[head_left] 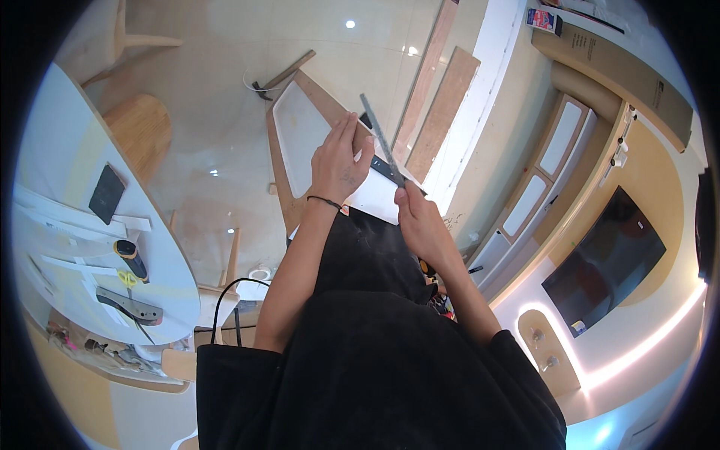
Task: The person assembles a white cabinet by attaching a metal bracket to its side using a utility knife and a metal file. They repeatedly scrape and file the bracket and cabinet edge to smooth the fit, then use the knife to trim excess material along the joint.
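My right hand (pixel 424 223) is closed round the lower end of a long, flat grey file (pixel 381 135), which slants up and away to the left. In front of me lies a white panel with a wooden rim (pixel 321 97). My left hand (pixel 339 163) rests on it with fingers stretched forward, its thumb on the other side of a wooden edge piece (pixel 358 141). A black strip with small holes (pixel 384 169) lies along the panel's right side, partly behind the file. Whether the file touches the wood I cannot tell.
Beyond the panel, a hammer (pixel 261 91) lies on the tiled floor. Wooden boards (pixel 444 112) lie to the right. A white table (pixel 169 259) at the left bears yellow scissors (pixel 127 278) and a power strip (pixel 129 306). A long cardboard box (pixel 615 79) is at the upper right.
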### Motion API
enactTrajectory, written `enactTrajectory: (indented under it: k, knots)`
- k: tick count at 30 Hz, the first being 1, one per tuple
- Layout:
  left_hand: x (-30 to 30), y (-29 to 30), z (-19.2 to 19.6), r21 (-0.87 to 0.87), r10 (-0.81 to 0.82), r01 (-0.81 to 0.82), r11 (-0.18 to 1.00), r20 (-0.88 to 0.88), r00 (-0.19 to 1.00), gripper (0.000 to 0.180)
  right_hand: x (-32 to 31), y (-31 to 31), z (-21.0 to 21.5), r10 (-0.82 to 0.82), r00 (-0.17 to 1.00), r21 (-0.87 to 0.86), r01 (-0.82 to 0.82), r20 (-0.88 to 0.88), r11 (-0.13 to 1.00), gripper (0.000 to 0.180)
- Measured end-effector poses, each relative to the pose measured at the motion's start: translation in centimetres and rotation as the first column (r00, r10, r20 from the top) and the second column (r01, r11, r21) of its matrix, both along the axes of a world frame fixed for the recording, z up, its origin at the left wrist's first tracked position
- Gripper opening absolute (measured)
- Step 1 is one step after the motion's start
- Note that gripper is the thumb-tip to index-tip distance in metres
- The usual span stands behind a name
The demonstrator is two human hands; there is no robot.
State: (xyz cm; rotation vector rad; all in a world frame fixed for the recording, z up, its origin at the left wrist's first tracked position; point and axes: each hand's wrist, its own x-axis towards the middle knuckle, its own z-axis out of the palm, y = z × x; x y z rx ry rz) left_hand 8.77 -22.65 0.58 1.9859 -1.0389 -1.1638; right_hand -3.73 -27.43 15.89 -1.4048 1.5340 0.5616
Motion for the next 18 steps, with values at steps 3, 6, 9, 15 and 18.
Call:
enactTrajectory:
  k: [3,6,9,15,18]
  knots:
    - [0.0,0.0,0.0,-0.029,0.003,-0.002,1.000,0.026,1.000,0.053,-0.3,0.6,0.5,0.049,0.999,-0.003,-0.049,0.017,0.999,0.029]
    - [0.0,0.0,0.0,-0.020,0.000,0.000,1.000,0.017,1.000,0.053,0.2,-0.6,-0.7,0.102,0.993,-0.057,-0.099,0.054,0.993,0.031]
    - [0.0,0.0,0.1,0.012,0.004,-0.004,1.000,-0.019,1.000,0.053,1.2,-3.4,-3.1,0.176,0.983,-0.051,-0.173,0.055,0.984,0.033]
    - [0.1,-0.1,0.2,-0.012,0.014,-0.013,1.000,0.013,1.000,0.053,0.6,-3.8,-1.3,0.143,0.989,0.019,-0.143,-0.033,0.990,0.041]
    - [0.1,-0.2,0.2,0.031,0.002,-0.001,1.000,-0.013,1.000,0.054,-0.1,-2.7,0.6,0.118,0.993,0.059,-0.117,-0.006,0.991,0.040]
